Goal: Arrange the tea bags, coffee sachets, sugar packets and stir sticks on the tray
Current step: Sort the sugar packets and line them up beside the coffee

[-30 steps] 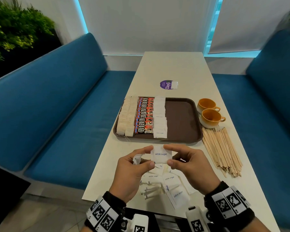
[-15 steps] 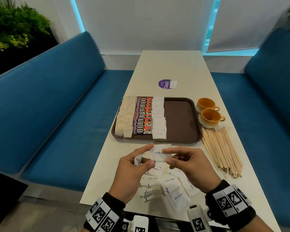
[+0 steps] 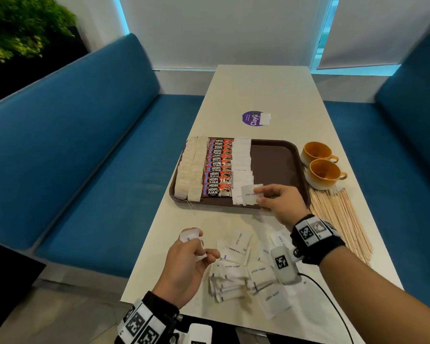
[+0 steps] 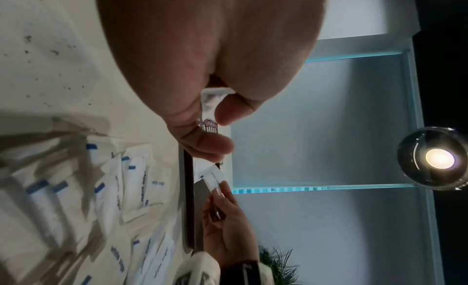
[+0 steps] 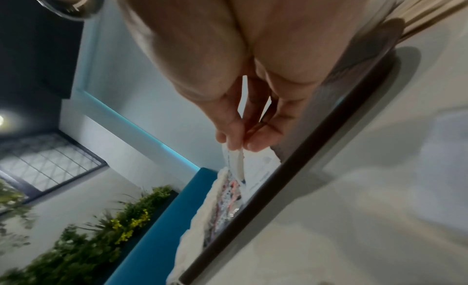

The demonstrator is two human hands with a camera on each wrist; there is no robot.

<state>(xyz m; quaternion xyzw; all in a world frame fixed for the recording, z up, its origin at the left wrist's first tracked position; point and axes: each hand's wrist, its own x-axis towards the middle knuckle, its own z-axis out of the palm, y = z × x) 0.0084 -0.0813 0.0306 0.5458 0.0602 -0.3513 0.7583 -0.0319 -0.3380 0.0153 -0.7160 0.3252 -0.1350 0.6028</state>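
Observation:
A brown tray (image 3: 276, 165) carries a column of tea bags (image 3: 190, 170), a column of coffee sachets (image 3: 217, 167) and a column of white sugar packets (image 3: 242, 165). My right hand (image 3: 261, 198) pinches one sugar packet (image 3: 250, 194) over the near end of that sugar column. My left hand (image 3: 199, 247) hovers over the table's near left and holds another sugar packet (image 3: 189, 235) in its curled fingers. Several loose sugar packets (image 3: 243, 269) lie on the table (image 3: 271, 95) in front of the tray. Stir sticks (image 3: 343, 219) lie in a pile right of the tray.
Two orange cups (image 3: 320, 165) stand right of the tray, just behind the stir sticks. A purple round sticker (image 3: 255, 117) lies farther up the table. Blue benches (image 3: 72, 157) run along both sides.
The hands have parted. My right hand has carried the sugar packet forward to the tray's sugar column. My left hand has dropped back to the left with its own packet.

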